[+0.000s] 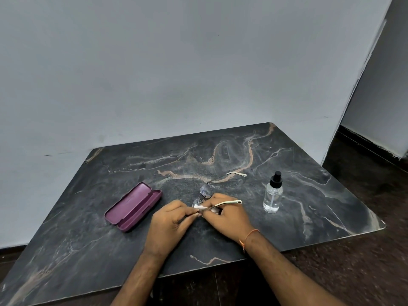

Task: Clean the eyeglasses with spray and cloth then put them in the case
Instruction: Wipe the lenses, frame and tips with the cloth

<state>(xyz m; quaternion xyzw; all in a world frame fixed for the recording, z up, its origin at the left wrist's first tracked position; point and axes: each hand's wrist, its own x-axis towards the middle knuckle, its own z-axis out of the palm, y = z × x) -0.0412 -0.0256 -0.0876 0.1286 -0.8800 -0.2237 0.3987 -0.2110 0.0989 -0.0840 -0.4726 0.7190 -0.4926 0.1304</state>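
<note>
Thin-framed eyeglasses with white temple tips are held just above the dark marble table, their arms spread toward the right. My left hand pinches the near end of the frame. My right hand presses a small white cloth against the nearer lens, with one temple lying over its fingers. A purple eyeglass case lies open to the left of my hands. To the right stands a clear spray bottle with a black cap, upright and untouched.
The table's back edge meets a pale wall. The table's right edge drops to a dark floor, and its near edge runs just under my forearms.
</note>
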